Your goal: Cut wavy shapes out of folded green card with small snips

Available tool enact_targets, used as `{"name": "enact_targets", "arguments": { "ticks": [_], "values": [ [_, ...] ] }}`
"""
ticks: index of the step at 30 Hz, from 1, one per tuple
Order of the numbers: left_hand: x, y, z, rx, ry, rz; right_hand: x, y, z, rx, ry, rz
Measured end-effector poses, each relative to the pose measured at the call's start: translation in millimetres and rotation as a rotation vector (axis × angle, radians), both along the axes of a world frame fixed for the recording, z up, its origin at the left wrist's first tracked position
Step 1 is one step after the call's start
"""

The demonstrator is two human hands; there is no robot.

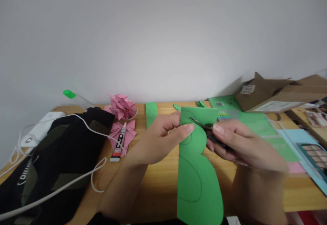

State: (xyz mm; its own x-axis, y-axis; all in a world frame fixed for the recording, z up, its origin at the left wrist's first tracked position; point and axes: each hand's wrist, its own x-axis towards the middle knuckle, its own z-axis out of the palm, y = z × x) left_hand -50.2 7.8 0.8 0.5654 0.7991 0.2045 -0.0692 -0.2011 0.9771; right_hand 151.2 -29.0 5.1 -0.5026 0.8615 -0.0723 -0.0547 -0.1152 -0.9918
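Observation:
My left hand [163,138] pinches the upper left part of a green paper sheet [198,180] that has curved pencil lines drawn on it. My right hand [240,145] grips a pair of scissors [204,126], whose blades cut into the sheet's right edge near its top. The sheet hangs above the wooden desk [158,180], its right side trimmed in a wavy outline.
A glue tube [119,143] lies on pink folded paper [127,134], with a pink paper flower [122,106] behind. A black bag [51,163] with white cables sits at left. Green sheets [258,124], a green strip [151,113] and cardboard boxes [276,93] lie at right.

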Motion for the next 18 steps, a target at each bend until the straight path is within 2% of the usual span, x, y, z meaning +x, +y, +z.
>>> {"name": "enact_targets", "arguments": {
  "ticks": [7, 18],
  "values": [
    [1.1, 1.3, -3.2, -0.022, -0.066, -0.046, 1.2, 3.6, -4.3, 0.036, 0.021, 0.01],
    [1.2, 2.0, -1.5, -0.049, -0.085, -0.079, -1.5, 5.6, -0.3, 0.073, 0.032, 0.02]
  ]
}}
